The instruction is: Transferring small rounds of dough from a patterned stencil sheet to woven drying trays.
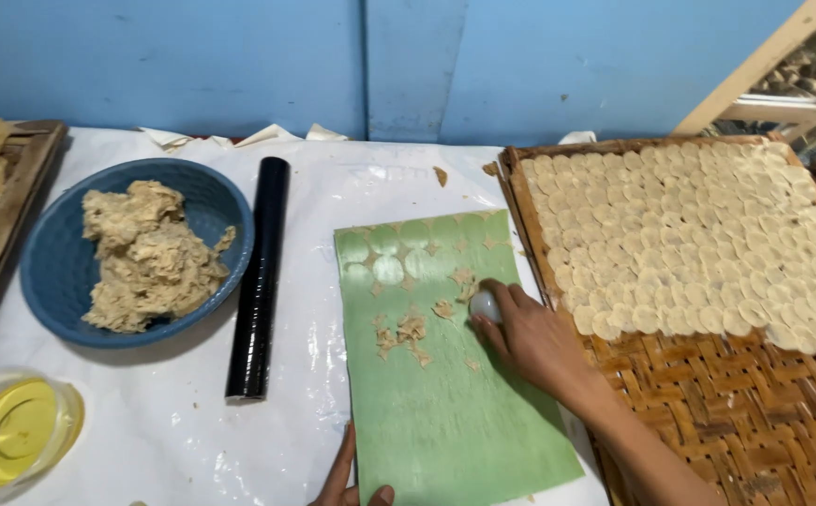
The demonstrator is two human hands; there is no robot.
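gripping a small white round cutter (485, 305), the right hand (531, 339) pressed it on the green sheet (445, 394), among dough scraps (406, 332) under its fingertips. the left hand (347, 478) lay spread, fingers flat on the sheet's near edge.

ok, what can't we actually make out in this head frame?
- Left hand: mostly cut off by the bottom edge; only fingers on the green sheet show.
- Small white object: largely covered by the right hand; its kind is unclear.
- Stack in the wooden tray at left: cropped by the frame edge.
- Clear container of yellow liquid: cut by the lower left corner.
- Shelf contents at top right: too small and blurred.
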